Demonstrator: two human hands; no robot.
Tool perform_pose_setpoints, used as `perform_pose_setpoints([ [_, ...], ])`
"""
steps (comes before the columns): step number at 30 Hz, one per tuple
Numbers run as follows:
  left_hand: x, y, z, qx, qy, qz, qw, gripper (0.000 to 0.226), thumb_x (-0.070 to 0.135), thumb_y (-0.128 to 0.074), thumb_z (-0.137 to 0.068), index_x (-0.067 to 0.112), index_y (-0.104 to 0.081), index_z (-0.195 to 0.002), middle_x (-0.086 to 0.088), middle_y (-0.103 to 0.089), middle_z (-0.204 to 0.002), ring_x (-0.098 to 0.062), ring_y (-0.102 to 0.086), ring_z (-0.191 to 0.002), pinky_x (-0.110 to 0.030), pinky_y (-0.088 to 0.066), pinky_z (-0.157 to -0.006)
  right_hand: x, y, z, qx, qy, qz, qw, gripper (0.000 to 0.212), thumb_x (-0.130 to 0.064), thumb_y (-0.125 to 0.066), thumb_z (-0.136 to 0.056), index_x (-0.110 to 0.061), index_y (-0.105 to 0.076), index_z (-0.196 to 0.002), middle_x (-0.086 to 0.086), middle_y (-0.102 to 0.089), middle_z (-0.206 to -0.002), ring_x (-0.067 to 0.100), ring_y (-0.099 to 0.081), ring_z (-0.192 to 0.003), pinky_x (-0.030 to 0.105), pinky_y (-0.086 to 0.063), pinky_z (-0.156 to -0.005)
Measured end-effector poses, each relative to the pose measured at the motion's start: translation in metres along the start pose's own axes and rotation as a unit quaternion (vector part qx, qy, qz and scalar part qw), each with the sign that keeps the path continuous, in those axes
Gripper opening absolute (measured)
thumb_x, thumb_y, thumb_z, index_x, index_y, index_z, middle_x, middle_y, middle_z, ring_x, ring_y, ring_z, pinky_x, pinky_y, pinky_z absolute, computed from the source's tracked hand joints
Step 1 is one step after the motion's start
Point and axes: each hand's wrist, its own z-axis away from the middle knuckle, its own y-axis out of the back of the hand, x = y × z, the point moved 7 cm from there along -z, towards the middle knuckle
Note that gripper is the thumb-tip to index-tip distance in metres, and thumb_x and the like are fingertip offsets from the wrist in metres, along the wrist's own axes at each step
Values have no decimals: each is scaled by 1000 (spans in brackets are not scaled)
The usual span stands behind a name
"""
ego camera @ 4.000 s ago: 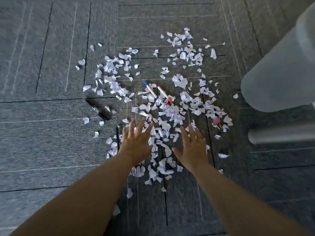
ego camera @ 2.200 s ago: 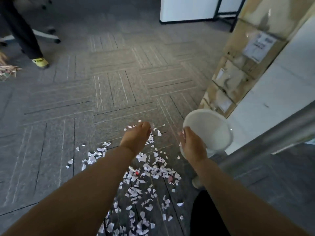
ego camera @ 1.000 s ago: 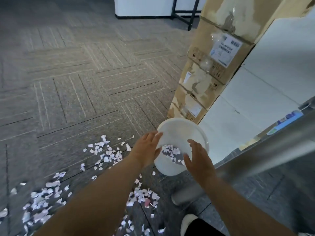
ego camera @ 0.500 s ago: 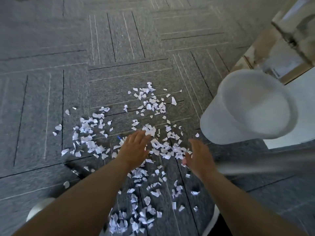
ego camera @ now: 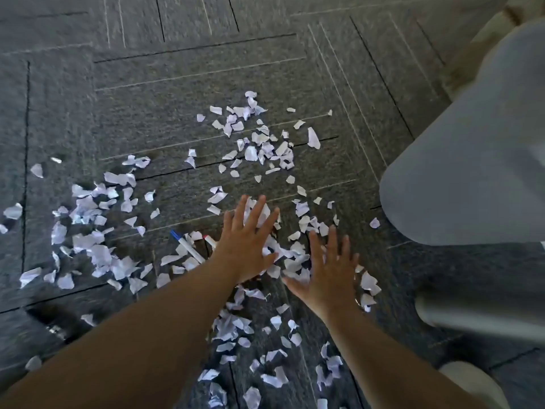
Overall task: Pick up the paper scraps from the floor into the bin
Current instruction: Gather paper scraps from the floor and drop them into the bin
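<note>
Both empty: left hand (ego camera: pixel 246 245) & right hand (ego camera: pixel 327 273) splayed flat over paper scraps (ego camera: pixel 256 149).

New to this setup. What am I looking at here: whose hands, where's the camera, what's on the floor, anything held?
No machine here: a person works bare-handed, and the one camera sits on their head, looking down past both forearms. The left hand and right hand are spread flat, fingers open, over torn white paper scraps scattered across grey carpet tiles. Neither hand holds anything. A pen with a blue cap lies among the scraps beside the left hand, and a red-tipped one is partly hidden by that wrist. The pale bin stands at the right edge, blurred.
</note>
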Motion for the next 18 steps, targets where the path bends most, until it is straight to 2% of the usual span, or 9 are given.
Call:
perform_pose_setpoints([
  [1, -3, -3, -10, -12, -7, -12, 1000, 89, 68, -34, -84, 29, 22, -141, -1, 36, -146, -37, 30, -135, -58, 4, -110, -2, -3, -7, 3, -1, 2, 1000, 104, -84, -37, -61, -21, -20, -143, 20, -24, -150, 47, -27, -133, 65, -28, -98],
  [3, -13, -10, -24, -33, -9, -23, 999, 98, 75, -36, -76, 30, 23, -141, 0, 36, -146, -38, 31, -134, -62, 5, -108, -3, -5, -20, 25, 8, 16, 1000, 105, -86, -28, -66, -26, 9, -144, 15, 5, -155, 41, 1, -140, 62, -10, -107],
  [5, -25, -15, -32, -38, -2, -18, 999, 104, 81, -36, -70, 30, 22, -141, -2, 32, -149, -38, 31, -134, -63, 7, -107, -3, -2, -30, 16, 11, 12, 1000, 104, -85, -27, -69, -29, 23, -140, 10, 24, -152, 35, 18, -139, 58, 1, -110],
  [9, -30, -16, -39, -6, -44, -28, 999, 95, 78, -25, -75, 29, 23, -140, -6, 25, -152, -31, 28, -136, -55, 10, -109, -12, 12, -54, 6, 47, 8, 999, 99, -80, -32, -72, -34, 31, -134, 6, 29, -151, 31, 24, -138, 58, 5, -110],
  [12, -21, -15, -42, 17, -95, -8, 995, 78, 66, -21, -85, 29, 26, -134, -5, 19, -154, -20, 30, -134, -41, 15, -109, -12, 21, -74, 20, 78, 8, 997, 98, -78, -35, -73, -35, 29, -134, 5, 27, -152, 29, 21, -139, 55, 5, -111],
  [14, -20, -16, -42, 23, -102, 8, 995, 74, 64, -15, -85, 23, 19, -137, -5, 8, -156, -17, 23, -136, -37, 11, -110, -13, 26, -84, 42, 120, 13, 992, 97, -81, -32, -71, -35, 25, -135, 5, 20, -154, 27, 16, -141, 51, 5, -111],
  [16, -18, -11, -40, 36, -107, 17, 993, 78, 62, -11, -86, 12, -4, -145, -10, -16, -153, -25, -3, -142, -41, -10, -114, -19, 26, -87, 50, 177, 25, 983, 90, -78, -22, -72, -33, 14, -142, 6, 9, -156, 28, 9, -142, 49, 2, -112],
  [18, -16, -7, -37, 60, -121, 15, 991, 69, 54, -22, -88, 6, -39, -135, -15, -47, -132, -32, -42, -124, -45, -40, -103, -27, 24, -83, 67, 219, 25, 973, 78, -68, -26, -80, -24, -16, -144, 12, -17, -154, 33, -14, -141, 50, -13, -112],
])
